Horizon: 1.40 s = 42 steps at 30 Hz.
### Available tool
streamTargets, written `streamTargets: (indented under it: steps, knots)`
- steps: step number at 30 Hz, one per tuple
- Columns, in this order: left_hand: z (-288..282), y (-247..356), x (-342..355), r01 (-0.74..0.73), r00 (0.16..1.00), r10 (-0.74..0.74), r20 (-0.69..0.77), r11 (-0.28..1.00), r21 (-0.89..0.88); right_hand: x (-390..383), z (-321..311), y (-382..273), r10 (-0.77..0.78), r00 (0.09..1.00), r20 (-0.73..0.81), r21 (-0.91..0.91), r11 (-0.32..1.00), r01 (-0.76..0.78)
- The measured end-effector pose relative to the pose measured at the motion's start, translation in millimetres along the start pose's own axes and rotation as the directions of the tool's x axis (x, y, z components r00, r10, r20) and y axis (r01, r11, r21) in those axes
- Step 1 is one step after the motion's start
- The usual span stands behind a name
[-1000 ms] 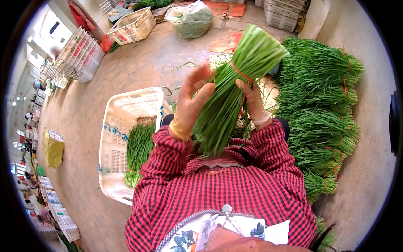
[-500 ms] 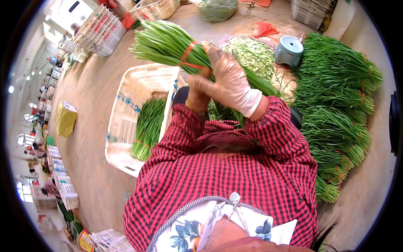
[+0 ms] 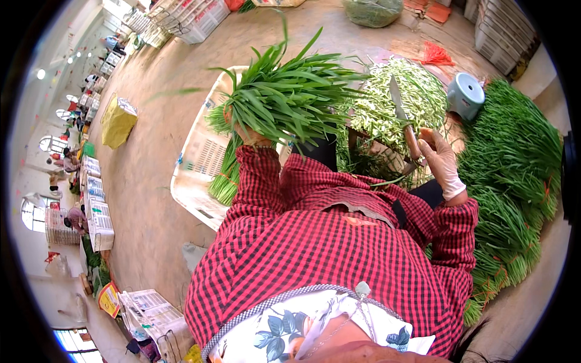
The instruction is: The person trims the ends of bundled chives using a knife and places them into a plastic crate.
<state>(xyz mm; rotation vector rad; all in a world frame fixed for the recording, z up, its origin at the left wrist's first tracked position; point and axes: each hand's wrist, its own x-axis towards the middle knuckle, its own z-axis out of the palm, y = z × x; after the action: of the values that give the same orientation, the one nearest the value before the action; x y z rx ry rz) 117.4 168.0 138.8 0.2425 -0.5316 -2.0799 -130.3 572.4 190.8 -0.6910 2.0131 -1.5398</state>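
Observation:
My left hand [image 3: 247,133] is wrapped round a bundle of garlic chives [image 3: 290,91] above the near part of a white plastic crate. Its cut stems point left and its loose leaves fan out to the right. Another tied bundle of chives [image 3: 225,181] lies inside the crate [image 3: 192,190]. My gloved right hand [image 3: 439,158] is at the wooden handle of a knife [image 3: 396,100], thumb and forefinger pinched beside it. What they pinch is hidden. The knife's blade points up and away, over a pile of pale trimmings [image 3: 375,112].
Tied chive bundles [image 3: 508,157] are heaped at my right. A blue stool [image 3: 466,97] and red strands [image 3: 437,54] lie beyond the trimmings. Stacked crates [image 3: 502,39] stand back right. A yellow sack [image 3: 119,121] is on the floor left, with people farther off.
My hands have parted. My left hand has carried the chive bundle down over the crate, while my right hand has let go of it and come to the knife handle. The view has swung left.

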Motion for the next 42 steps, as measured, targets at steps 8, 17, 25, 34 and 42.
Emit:
streamTargets:
  steps: [8,17,25,34,42]
  knots:
    - [-11.1,-1.9,-18.5,-0.192,0.977,0.200,-0.080,0.977,0.091,14.2,30.0,-18.2,0.022,0.981,0.195,0.084,0.996,-0.039]
    - [7.0,5.9,-30.3,-0.257,0.926,0.236,-0.295,0.966,-0.032,-0.5,124.3,-153.8,-0.188,0.828,0.528,0.022,0.978,0.208]
    - [31.6,22.7,-34.0,-0.265,0.942,0.263,-0.209,0.964,0.019,28.8,191.3,-144.6,-0.282,0.800,0.530,-0.022,0.938,0.345]
    - [60.5,43.6,-44.5,-0.325,0.908,0.339,-0.246,0.941,0.097,26.1,171.5,-149.3,-0.307,0.764,0.568,-0.153,0.872,0.465]
    - [67.1,45.3,-48.6,-0.326,0.919,0.345,-0.189,0.937,0.124,30.2,124.0,-160.2,-0.290,0.832,0.472,-0.103,0.920,0.379]
